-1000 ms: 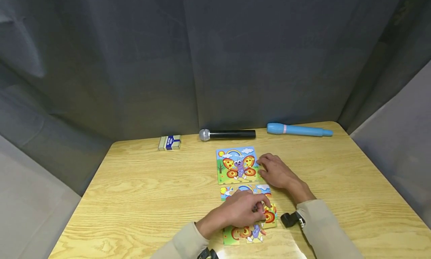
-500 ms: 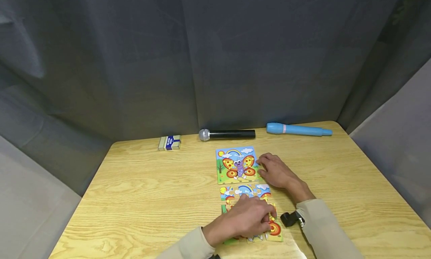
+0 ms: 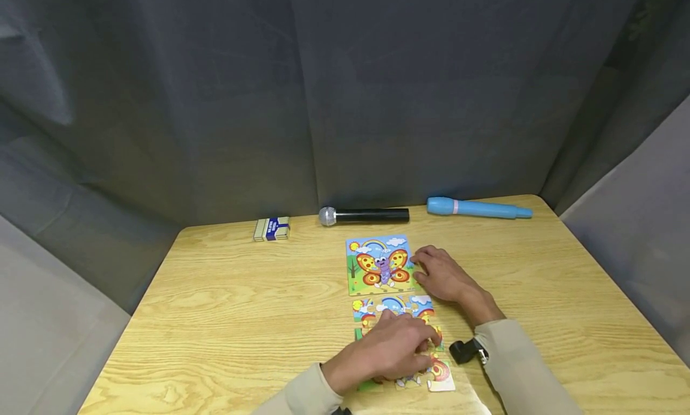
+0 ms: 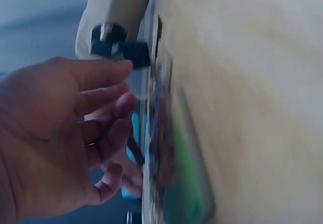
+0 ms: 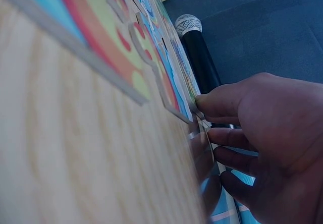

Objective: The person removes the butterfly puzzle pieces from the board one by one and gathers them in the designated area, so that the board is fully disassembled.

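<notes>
On the wooden table (image 3: 226, 319) two butterfly pictures lie one behind the other. The far one, the butterfly card (image 3: 379, 264), is whole. The near one, the loose puzzle (image 3: 401, 343), is made of separate pieces that are not all joined; one piece (image 3: 441, 374) at its near right corner sits a little apart and turned.

The left hand (image 3: 392, 350) lies over the middle of the loose puzzle with fingers spread and almost straight, pressing on the pieces, gripping nothing. The right hand (image 3: 439, 275) rests relaxed at the right edge of the butterfly card, fingertips (image 5: 204, 102) touching that edge, and also holds nothing.

I think the pieces are thin, light and rather stiff, and they probably slide easily on the smooth wood. Flat pieces like these are hard to lift from above; it looks better to push them with a flat finger, or to pinch one at a free edge.

At the back lie a microphone (image 3: 363, 215), a blue tube (image 3: 477, 208) and a small box (image 3: 272, 229).
</notes>
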A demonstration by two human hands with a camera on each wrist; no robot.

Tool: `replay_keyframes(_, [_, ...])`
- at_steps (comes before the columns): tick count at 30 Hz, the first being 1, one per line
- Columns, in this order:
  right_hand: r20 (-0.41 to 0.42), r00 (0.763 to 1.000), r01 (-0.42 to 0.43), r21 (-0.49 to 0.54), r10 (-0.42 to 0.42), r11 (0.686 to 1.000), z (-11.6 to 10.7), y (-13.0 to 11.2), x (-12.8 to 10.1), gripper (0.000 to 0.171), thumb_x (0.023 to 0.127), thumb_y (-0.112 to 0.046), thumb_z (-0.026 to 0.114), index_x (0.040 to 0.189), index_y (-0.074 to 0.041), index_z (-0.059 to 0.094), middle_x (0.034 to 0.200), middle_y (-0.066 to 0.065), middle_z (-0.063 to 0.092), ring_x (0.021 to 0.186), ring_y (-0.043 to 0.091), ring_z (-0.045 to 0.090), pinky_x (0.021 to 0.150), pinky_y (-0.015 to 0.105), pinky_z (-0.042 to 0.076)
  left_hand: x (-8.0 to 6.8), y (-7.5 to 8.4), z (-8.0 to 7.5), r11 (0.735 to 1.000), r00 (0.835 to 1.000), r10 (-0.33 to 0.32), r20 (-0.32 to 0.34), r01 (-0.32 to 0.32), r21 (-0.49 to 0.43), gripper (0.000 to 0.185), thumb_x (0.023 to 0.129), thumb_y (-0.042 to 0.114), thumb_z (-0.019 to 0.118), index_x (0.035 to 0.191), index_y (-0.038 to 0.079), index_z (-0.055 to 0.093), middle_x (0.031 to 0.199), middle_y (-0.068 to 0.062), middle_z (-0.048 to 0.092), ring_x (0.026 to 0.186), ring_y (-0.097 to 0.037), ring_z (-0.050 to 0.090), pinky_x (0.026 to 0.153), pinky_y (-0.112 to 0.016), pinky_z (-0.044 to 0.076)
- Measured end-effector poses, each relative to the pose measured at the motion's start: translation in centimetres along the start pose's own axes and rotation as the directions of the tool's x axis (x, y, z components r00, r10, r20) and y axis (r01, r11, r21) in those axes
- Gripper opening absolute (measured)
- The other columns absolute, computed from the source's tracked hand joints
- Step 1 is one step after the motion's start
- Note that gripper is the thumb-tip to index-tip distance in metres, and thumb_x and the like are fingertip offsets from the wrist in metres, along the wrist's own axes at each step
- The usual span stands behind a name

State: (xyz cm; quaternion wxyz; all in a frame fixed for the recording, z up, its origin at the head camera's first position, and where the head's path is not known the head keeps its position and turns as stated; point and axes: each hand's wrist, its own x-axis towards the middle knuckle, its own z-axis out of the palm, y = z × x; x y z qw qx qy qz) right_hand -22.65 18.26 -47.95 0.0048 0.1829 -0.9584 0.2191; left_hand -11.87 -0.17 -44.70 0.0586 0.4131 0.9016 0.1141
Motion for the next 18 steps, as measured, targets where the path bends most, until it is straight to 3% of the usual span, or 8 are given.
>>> replay_keyframes(5, [-0.008, 1.000, -0.004, 0.005, 0.005, 1.000, 0.0, 0.0, 0.0, 0.035, 0.093, -0.019, 0.060, 0.125, -0.004, 0.061, 0.133, 0.016, 0.053, 0.125, 0.037, 0.047, 0.106, 0.052, 0.036, -0.1, -2.2, -0.7, 0.995, 0.995, -0.079, -0.058, 0.076, -0.057, 0.027, 0.089, 0.042, 0.064, 0.114, 0.032, 0.065, 0.095, 0.016, 0.061, 0.090, -0.001, 0.052, 0.074, -0.024, 0.035])
replay_keyframes(8, [-0.009, 1.000, -0.002, 0.007, 0.002, 1.000, 0.0, 0.2, -0.1, 0.035, 0.093, -0.018, 0.059, 0.125, -0.004, 0.060, 0.133, 0.017, 0.053, 0.125, 0.038, 0.047, 0.105, 0.053, 0.037, -0.3, -3.9, -1.2, 0.986, 0.981, -0.157, -0.114, 0.149, -0.079, 0.033, 0.091, 0.044, 0.062, 0.120, 0.030, 0.062, 0.109, 0.012, 0.063, 0.104, -0.007, 0.055, 0.080, -0.027, 0.040])
replay_keyframes(13, [0.000, 1.000, -0.011, 0.027, 0.011, 1.000, 0.0, 0.2, -0.5, 0.037, 0.095, -0.018, 0.058, 0.130, -0.005, 0.057, 0.134, 0.017, 0.052, 0.127, 0.037, 0.046, 0.105, 0.054, 0.036, -0.8, -6.9, -1.7, 0.954, 0.934, -0.296, -0.202, 0.279, -0.107, 0.045, 0.092, 0.048, 0.058, 0.132, 0.026, 0.056, 0.129, 0.006, 0.058, 0.119, -0.015, 0.051, 0.091, -0.036, 0.042])
replay_keyframes(18, [-0.004, 0.999, -0.033, 0.056, 0.033, 0.998, 0.0, 0.1, -0.9, 0.044, 0.097, -0.024, 0.056, 0.137, -0.006, 0.052, 0.138, 0.017, 0.049, 0.130, 0.037, 0.043, 0.106, 0.055, 0.035, -1.3, -9.2, -1.5, 0.910, 0.882, -0.415, -0.222, 0.400, -0.112, 0.056, 0.094, 0.054, 0.052, 0.141, 0.023, 0.048, 0.141, 0.001, 0.051, 0.129, -0.022, 0.045, 0.103, -0.045, 0.037])
